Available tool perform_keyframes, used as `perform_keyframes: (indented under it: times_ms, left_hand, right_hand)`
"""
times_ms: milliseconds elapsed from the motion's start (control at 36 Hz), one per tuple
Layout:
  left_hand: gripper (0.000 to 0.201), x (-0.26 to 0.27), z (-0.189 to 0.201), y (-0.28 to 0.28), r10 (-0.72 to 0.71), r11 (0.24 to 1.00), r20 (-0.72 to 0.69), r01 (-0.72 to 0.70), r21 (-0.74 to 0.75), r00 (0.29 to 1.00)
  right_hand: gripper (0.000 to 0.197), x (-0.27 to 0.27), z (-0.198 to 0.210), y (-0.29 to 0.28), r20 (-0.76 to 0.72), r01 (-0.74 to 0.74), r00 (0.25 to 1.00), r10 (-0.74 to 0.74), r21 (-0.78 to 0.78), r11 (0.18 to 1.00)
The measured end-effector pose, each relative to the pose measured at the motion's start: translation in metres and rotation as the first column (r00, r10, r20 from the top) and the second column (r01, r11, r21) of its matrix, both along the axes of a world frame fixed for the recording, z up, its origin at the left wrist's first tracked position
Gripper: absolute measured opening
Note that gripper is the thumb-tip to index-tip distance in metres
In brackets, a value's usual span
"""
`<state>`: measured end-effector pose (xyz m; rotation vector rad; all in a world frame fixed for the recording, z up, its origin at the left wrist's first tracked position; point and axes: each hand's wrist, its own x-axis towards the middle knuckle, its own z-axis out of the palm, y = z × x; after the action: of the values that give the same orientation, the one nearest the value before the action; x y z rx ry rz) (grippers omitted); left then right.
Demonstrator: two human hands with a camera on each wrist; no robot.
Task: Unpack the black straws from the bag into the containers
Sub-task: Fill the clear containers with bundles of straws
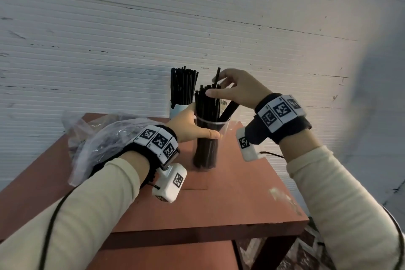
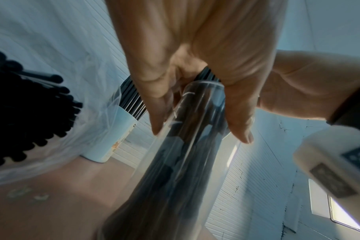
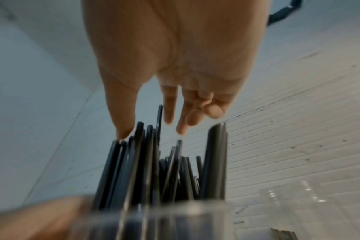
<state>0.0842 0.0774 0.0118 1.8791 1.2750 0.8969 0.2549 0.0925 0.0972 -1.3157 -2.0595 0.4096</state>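
Left hand (image 1: 186,125) grips clear cup (image 1: 208,144) of black straws (image 1: 207,103); right hand (image 1: 236,89), fingers relaxed, touches their tops; only the head view shows the table edge (image 1: 219,229) nearby.

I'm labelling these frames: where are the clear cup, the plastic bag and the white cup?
clear cup (image 1: 221,126), head view, bare wall below its rim.
plastic bag (image 1: 98,136), head view, crumpled middle.
white cup (image 2: 105,139), left wrist view, its side wall.
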Motion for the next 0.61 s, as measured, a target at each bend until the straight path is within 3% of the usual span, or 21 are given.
perform_keyframes:
  times_ms: [83, 167, 306, 444, 556, 611]
  left_hand:
    - [0.093, 0.001, -0.001, 0.000, 0.012, 1.000, 0.004, -0.012, 0.009, 1.000]
    - [0.092, 0.001, -0.002, -0.001, 0.011, 1.000, 0.008, -0.011, 0.008, 1.000]
    - [0.094, 0.001, -0.002, 0.001, 0.018, 1.000, -0.006, -0.018, 0.002, 1.000]
    - [0.101, 0.003, -0.004, 0.000, 0.007, 1.000, 0.011, -0.007, -0.022, 1.000]
    - [0.098, 0.004, -0.005, -0.003, -0.007, 0.999, 0.020, 0.008, -0.033, 1.000]
    - [0.107, 0.002, -0.004, -0.006, -0.041, 0.997, 0.024, 0.042, -0.057, 0.999]
  right_hand:
    - [0.059, -0.004, -0.010, -0.002, 0.023, 0.019, 0.999, -0.025, 0.218, 0.976]
    - [0.064, -0.010, -0.019, -0.006, 0.037, -0.077, 0.997, 0.069, 0.309, 0.948]
    - [0.033, -0.013, -0.023, -0.008, 0.217, -0.084, 0.976, 0.021, 0.288, 0.954]
    - [0.039, -0.015, -0.027, -0.011, 0.172, -0.086, 0.985, 0.031, 0.325, 0.942]
    - [0.041, -0.017, -0.031, -0.016, 0.266, -0.089, 0.964, 0.016, 0.263, 0.961]
    - [0.044, -0.018, -0.031, -0.018, 0.264, -0.080, 0.965, 0.005, 0.273, 0.959]
